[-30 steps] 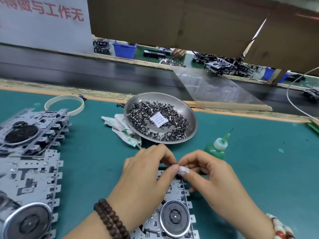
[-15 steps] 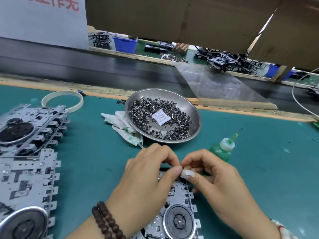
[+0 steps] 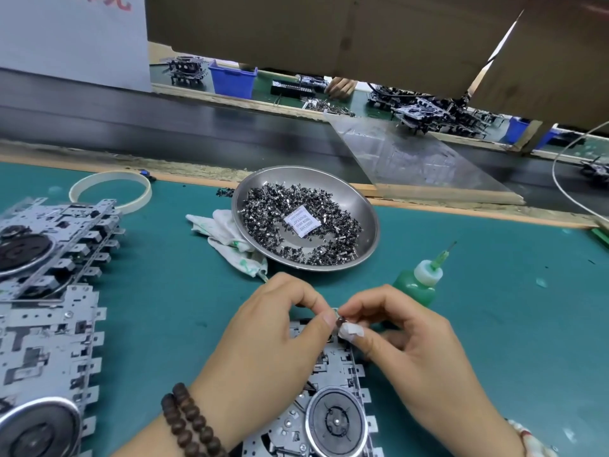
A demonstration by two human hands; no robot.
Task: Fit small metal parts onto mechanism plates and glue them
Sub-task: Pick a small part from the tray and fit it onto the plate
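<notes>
Both hands meet over a silvery perforated mechanism plate [image 3: 333, 374]; left hand [image 3: 273, 328] and right hand [image 3: 405, 334] together pinch one small dark metal part [image 3: 339, 321] with curled fingertips

Bare green mat [image 3: 494, 324] lies open right of the glue bottle [image 3: 417, 286]. Ahead, the steel dish [image 3: 365, 206] and crumpled cloth [image 3: 224, 232] block the way; stacked mechanism plates [image 3: 49, 291] fill the left side, with a mat strip between.
</notes>
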